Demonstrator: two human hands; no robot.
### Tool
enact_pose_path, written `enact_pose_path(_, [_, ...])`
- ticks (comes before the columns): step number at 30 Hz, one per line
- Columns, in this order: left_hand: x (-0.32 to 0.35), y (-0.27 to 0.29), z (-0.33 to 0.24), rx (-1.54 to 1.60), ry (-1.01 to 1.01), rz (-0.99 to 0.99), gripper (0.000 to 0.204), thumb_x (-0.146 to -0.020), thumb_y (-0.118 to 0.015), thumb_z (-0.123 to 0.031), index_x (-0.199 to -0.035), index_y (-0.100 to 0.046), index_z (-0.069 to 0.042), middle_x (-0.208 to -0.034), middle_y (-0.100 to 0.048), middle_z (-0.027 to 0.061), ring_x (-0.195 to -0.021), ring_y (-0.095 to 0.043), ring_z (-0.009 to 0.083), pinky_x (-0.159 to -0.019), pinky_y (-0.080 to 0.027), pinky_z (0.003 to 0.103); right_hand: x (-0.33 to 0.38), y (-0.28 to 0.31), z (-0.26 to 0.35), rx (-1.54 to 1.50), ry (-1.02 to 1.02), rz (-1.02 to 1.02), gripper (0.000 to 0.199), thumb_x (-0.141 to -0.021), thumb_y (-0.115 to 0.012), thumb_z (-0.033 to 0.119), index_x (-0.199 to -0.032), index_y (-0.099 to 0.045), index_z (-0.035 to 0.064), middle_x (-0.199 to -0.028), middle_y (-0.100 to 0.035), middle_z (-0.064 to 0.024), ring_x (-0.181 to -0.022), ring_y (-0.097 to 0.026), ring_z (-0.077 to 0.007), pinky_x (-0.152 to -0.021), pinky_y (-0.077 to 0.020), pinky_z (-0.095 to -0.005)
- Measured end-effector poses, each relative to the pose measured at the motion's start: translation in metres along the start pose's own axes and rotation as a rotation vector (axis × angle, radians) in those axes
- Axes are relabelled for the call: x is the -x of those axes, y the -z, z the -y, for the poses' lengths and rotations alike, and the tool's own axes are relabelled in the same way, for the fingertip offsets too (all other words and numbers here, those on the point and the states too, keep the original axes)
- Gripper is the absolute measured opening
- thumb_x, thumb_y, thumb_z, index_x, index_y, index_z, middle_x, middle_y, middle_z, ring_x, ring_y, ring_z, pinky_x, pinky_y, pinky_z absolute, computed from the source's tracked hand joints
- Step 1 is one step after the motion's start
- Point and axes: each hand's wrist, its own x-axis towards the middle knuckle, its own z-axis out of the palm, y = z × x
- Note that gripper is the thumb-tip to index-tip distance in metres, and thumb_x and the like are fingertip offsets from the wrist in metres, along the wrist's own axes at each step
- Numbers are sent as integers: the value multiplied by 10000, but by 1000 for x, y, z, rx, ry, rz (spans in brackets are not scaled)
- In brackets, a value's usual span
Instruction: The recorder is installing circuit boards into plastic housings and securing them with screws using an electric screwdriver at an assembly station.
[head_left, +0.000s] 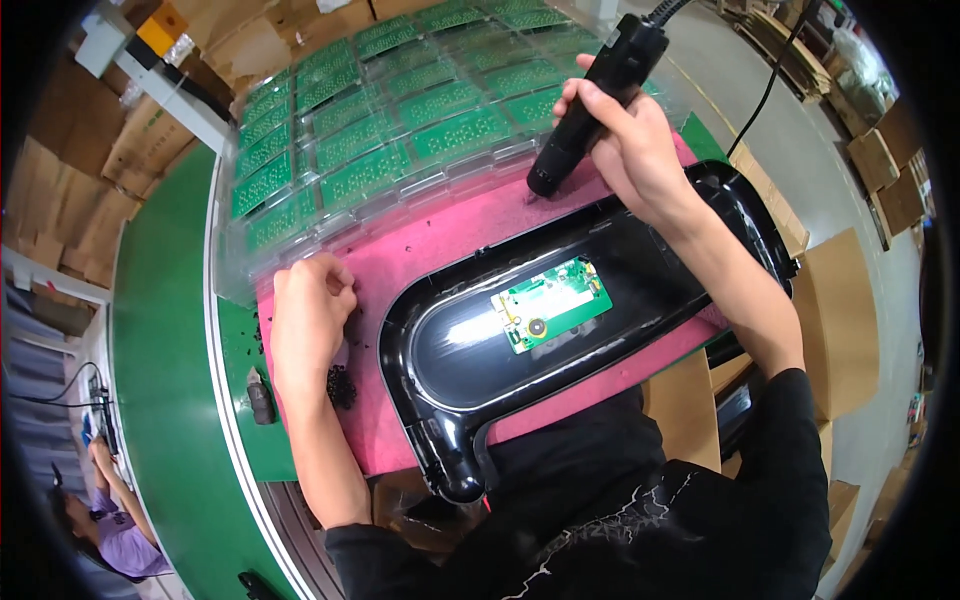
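My right hand is wrapped around a black electric screwdriver, its bit pointing down at the pink mat beyond the shell. A glossy black plastic shell lies on the mat, its hollow inside facing up. Inside it rests a green circuit board with a round part near one corner. To the left of the shell, my left hand is closed, fingertips pinched together; anything between them is too small to make out. A pile of tiny black screws lies by that wrist.
Transparent trays of green circuit boards stand behind the mat. A small dark tool lies left of my forearm. Open cardboard boxes stand at the right. A person in a purple shirt sits at the far left.
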Motion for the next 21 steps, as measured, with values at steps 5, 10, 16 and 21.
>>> enact_pose_path(5, [7, -8, -40, 564, -399, -108, 127, -757, -683, 69, -875, -692, 24, -896, -709, 109, -782, -701, 161, -730, -566, 268, 33, -31, 47, -244, 290, -103, 587, -993, -479, 435, -1361, -417, -17, -746, -456, 13, -676, -440, -117, -743, -399, -328])
enact_pose_path(10, [26, -25, -60, 738, -693, -8, 235, -726, -763, 80, -942, -697, 15, -940, -689, 106, -787, -680, 170, -697, -562, 277, 71, -56, 83, -494, 343, 130, 494, -902, -596, 504, -1075, -484, 55, -658, -474, 39, -485, -444, -76, -593, -417, -281])
enact_pose_path(16, [27, -34, -72, 730, -873, -68, 259, -688, -815, 57, -912, -693, 13, -895, -682, 124, -809, -691, 223, -701, -573, 310, 85, -63, 94, -427, 416, 121, 426, -830, -593, 469, -937, -434, 89, -558, -495, 48, -394, -485, -88, -462, -463, -266])
enact_pose_path(21, [33, -35, -70, 777, -859, -100, 233, -698, -805, 42, -908, -707, 9, -890, -686, 108, -803, -687, 229, -673, -568, 313, 89, -66, 92, -426, 390, 129, 435, -830, -601, 476, -938, -436, 89, -553, -496, 40, -392, -491, -88, -449, -473, -274])
